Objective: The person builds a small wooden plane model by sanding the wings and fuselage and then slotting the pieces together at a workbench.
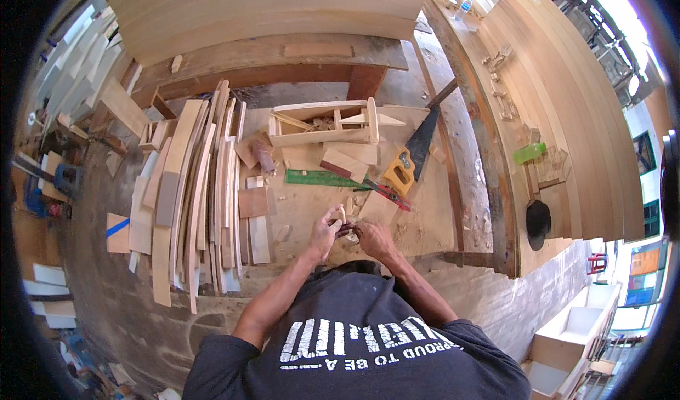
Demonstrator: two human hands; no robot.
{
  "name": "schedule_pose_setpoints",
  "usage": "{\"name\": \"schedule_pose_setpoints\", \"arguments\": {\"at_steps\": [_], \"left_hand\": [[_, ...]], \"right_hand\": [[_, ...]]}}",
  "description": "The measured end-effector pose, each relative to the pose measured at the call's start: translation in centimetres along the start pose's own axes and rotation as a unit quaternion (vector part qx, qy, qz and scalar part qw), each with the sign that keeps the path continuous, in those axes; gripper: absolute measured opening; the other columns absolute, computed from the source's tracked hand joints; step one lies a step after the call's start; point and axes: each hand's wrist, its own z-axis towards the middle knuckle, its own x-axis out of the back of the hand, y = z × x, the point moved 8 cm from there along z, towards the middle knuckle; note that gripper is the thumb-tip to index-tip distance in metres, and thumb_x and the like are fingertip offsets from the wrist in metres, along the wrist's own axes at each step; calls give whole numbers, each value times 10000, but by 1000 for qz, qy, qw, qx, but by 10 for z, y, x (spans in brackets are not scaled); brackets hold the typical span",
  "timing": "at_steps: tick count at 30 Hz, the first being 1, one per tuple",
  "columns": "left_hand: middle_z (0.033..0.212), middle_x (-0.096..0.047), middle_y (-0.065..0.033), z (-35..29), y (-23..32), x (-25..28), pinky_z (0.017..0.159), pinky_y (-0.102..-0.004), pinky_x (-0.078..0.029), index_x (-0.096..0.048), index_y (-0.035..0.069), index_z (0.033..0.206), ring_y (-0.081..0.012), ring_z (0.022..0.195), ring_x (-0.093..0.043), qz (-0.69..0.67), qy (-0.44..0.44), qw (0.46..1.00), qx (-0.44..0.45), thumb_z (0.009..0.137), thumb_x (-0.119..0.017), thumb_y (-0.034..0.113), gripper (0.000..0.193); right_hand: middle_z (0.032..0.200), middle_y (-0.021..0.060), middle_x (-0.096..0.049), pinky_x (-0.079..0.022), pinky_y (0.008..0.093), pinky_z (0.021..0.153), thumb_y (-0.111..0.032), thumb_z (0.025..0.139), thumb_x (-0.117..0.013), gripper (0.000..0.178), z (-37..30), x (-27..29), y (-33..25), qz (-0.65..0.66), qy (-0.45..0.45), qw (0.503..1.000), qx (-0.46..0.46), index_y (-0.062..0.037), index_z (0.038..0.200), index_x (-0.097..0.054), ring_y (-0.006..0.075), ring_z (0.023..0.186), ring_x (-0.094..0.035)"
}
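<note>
My left hand [325,231] pinches a small pale wooden piece [341,214] between thumb and fingers, just above the workbench [304,187]. My right hand [372,237] is closed close beside it, its fingertips at a small dark object [347,231] that I cannot make out clearly. Both hands meet near the front edge of the bench. Past them lie a green ruler [322,179], a red-handled tool [388,194] and a yellow-handled hand saw [411,156].
A pale wooden toolbox-like frame [329,124] stands at the back of the bench. Many long thin wood strips [198,187] lie stacked on the left. Wide planks [283,10] lean at the back and right. A green bottle [529,152] and a dark cap [538,221] rest on the right.
</note>
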Motion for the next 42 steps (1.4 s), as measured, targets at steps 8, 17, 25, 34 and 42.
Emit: {"name": "schedule_pose_setpoints", "arguments": {"at_steps": [8,17,25,34,42], "left_hand": [[1080,-686,-165,-6,-1,-5,830,-299,-582,-411,30,1440,-213,950,-697,-13,39,999,-16,1008,-465,21,436],[1064,-691,-155,-21,17,3,770,-251,-563,-408,60,1461,-164,885,-680,-88,55,994,-36,978,-490,10,492],[1123,-678,-139,-43,55,-49,793,-220,-557,-544,81,1369,-167,946,-672,-195,25,979,-57,960,-520,4,417],[1075,-713,-92,-62,63,-77,816,-213,-552,-622,-24,1240,-130,921,-679,-131,68,985,-86,956,-602,65,298],[1034,-710,-74,-64,57,-88,715,-212,-511,-594,-22,1290,-92,846,-649,33,70,992,-98,977,-628,163,365]], "right_hand": [[890,202,-662,-491,500,763,-186,921,-581,186,6,3,29,61,-20,998,-2,-18,941,-660,411,873,-638],[775,77,-649,-477,290,573,-117,956,-595,146,-14,58,68,322,55,939,-105,10,924,-657,150,628,-598],[827,37,-637,-441,217,556,-80,966,-613,144,-11,91,36,685,18,720,-112,28,1048,-660,91,662,-572],[946,78,-674,-545,244,681,-26,947,-626,124,-6,81,-7,789,-47,608,-71,1,1068,-636,144,803,-663],[957,105,-680,-575,264,729,-4,951,-601,117,2,90,-27,806,-60,588,-22,10,1066,-613,175,865,-686]]}}
